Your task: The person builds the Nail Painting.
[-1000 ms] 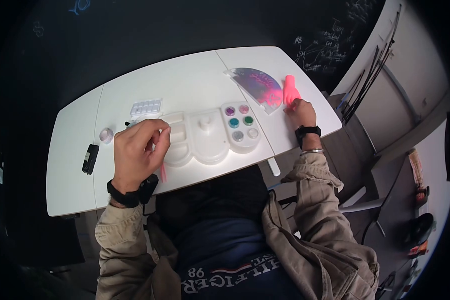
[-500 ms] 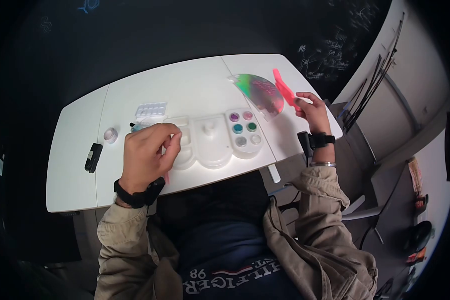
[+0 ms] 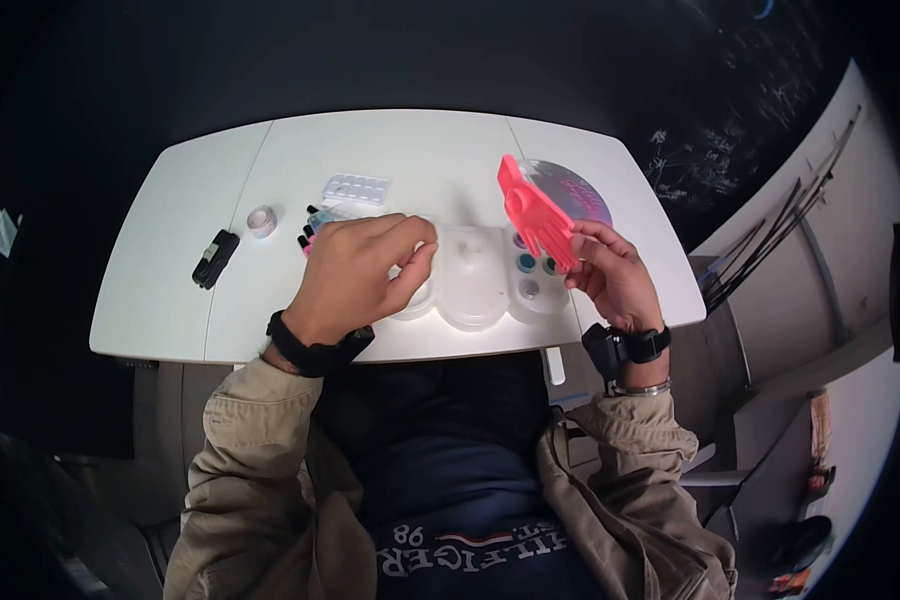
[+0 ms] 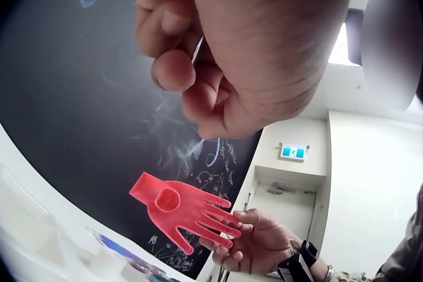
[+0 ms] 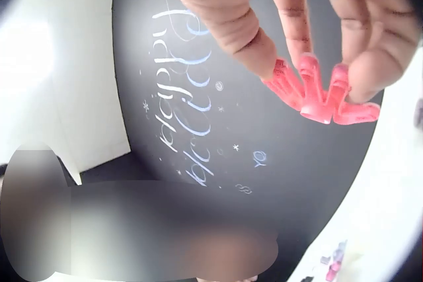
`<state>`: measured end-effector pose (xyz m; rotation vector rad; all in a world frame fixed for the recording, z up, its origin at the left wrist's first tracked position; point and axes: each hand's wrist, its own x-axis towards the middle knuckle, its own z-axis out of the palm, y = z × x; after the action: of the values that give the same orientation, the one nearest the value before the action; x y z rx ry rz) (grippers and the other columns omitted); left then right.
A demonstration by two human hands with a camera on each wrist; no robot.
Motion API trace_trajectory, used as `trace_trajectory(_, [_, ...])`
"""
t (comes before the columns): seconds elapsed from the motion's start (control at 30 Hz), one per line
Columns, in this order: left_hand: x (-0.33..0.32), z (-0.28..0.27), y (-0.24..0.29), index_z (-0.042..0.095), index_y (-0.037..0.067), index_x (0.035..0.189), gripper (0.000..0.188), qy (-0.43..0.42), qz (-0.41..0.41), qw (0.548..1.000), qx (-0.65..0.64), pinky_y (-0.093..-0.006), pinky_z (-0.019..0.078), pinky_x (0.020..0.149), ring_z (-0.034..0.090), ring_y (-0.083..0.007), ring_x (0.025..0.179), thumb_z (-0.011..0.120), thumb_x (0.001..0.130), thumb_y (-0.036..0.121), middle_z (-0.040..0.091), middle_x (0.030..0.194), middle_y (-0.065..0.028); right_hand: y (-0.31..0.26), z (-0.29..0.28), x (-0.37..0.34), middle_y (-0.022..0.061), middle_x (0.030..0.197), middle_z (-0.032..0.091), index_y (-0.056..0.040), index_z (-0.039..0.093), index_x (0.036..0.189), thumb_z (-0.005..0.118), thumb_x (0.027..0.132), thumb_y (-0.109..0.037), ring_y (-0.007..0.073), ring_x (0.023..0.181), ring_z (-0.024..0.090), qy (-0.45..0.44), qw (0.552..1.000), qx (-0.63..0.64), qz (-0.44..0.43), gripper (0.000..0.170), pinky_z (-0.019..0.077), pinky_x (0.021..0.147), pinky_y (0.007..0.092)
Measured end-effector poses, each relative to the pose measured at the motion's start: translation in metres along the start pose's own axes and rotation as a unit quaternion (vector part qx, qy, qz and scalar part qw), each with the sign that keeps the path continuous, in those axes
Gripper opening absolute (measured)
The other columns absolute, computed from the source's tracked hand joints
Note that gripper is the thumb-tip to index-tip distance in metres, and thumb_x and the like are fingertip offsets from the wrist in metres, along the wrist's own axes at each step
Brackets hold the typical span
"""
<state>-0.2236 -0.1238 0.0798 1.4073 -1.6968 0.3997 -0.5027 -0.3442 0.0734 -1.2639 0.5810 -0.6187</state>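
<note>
My right hand [image 3: 615, 280] pinches a pink plastic model hand [image 3: 532, 205] by its finger end, above the table's right half. In the left wrist view the model hand's round recess [image 4: 168, 199] faces the camera and its fingers point to my right hand [image 4: 258, 242]. The right wrist view shows the model's fingers [image 5: 317, 97] held between thumb and fingers. My left hand [image 3: 360, 275] hovers over the left part of the white case, fingers curled, thumb near the index finger. A thin pale sliver shows between those fingers; I cannot tell what it is.
A white sectioned case [image 3: 470, 285] with small glitter pots [image 3: 527, 263] lies on the white table [image 3: 440, 150]. A shiny half-round panel [image 3: 585, 190] is behind the model hand. Leftward are a compartment box [image 3: 358, 188], small bottles [image 3: 307, 242], a jar [image 3: 261, 221] and a black bundle [image 3: 215, 258].
My right hand has raised the pink model hand from the table's right side and brought it left, turning its palm side. My left hand stays curled over the case. The head view has shifted.
</note>
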Motion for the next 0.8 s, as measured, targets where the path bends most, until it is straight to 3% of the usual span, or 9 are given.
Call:
trace_trajectory(0.13, [0.0,-0.002,0.002,0.075,0.009,0.093,0.008,0.008,-0.002,1.0,0.008,-0.032,0.0471,0.054,0.062,-0.0179,0.055,0.082,0.093,0.006,0.065,0.069,-0.0022,0.011,0.025,-0.003,0.0049,0.098,0.079,-0.0019,0.078,0.133,0.076,0.105,-0.014,0.0117,0.082,0.073,0.035,0.992,-0.121,-0.013,0.03,0.0584,0.076,0.0284])
trace_trajectory(0.37, [0.002,-0.004,0.0,0.074,0.01,0.094,0.008,0.023,0.013,0.999,0.023,-0.0345,0.0486,0.054,0.065,-0.0206,0.056,0.081,0.092,0.007,0.065,0.069,-0.0033,0.038,0.046,-0.007,0.005,0.093,0.078,-0.004,0.081,0.129,0.084,0.101,-0.018,0.0107,0.082,0.072,0.022,0.959,-0.277,-0.056,0.032,0.056,0.071,0.0277])
trace_trajectory(0.5, [0.001,-0.005,0.0,0.074,0.01,0.095,0.009,0.027,0.017,0.999,0.023,-0.0344,0.0493,0.054,0.066,-0.0207,0.057,0.082,0.092,0.007,0.065,0.07,-0.0032,0.042,0.057,-0.013,0.0101,0.095,0.078,-0.004,0.081,0.129,0.087,0.097,-0.023,0.0158,0.079,0.072,0.028,0.933,-0.349,-0.084,0.037,0.059,0.074,0.0309])
trace_trajectory(0.6, [0.002,-0.006,0.001,0.074,0.01,0.095,0.009,0.022,0.011,0.999,0.029,-0.034,0.0492,0.053,0.066,-0.0207,0.057,0.082,0.092,0.007,0.065,0.07,-0.0033,0.053,0.062,-0.014,0.0155,0.1,0.075,-0.0044,0.081,0.13,0.088,0.095,-0.025,0.0226,0.079,0.074,0.027,0.884,-0.438,-0.161,0.042,0.0614,0.075,0.0354])
trace_trajectory(0.7, [0.002,-0.005,0.002,0.074,0.01,0.095,0.009,0.024,0.014,0.999,0.024,-0.0339,0.049,0.053,0.066,-0.0207,0.056,0.082,0.092,0.007,0.065,0.07,-0.0033,0.052,0.077,-0.021,0.0205,0.106,0.072,-0.0052,0.081,0.13,0.089,0.091,-0.025,0.0301,0.08,0.076,0.026,0.858,-0.484,-0.169,0.045,0.0629,0.075,0.0412])
trace_trajectory(0.8, [0.003,-0.004,0.002,0.074,0.009,0.095,0.008,0.029,0.017,0.999,0.029,-0.034,0.0491,0.053,0.065,-0.0208,0.056,0.082,0.093,0.007,0.065,0.07,-0.0033,0.058,0.084,-0.023,0.0238,0.114,0.07,-0.0055,0.081,0.128,0.087,0.089,-0.024,0.0383,0.088,0.076,0.034,0.825,-0.529,-0.198,0.044,0.0632,0.081,0.0482])
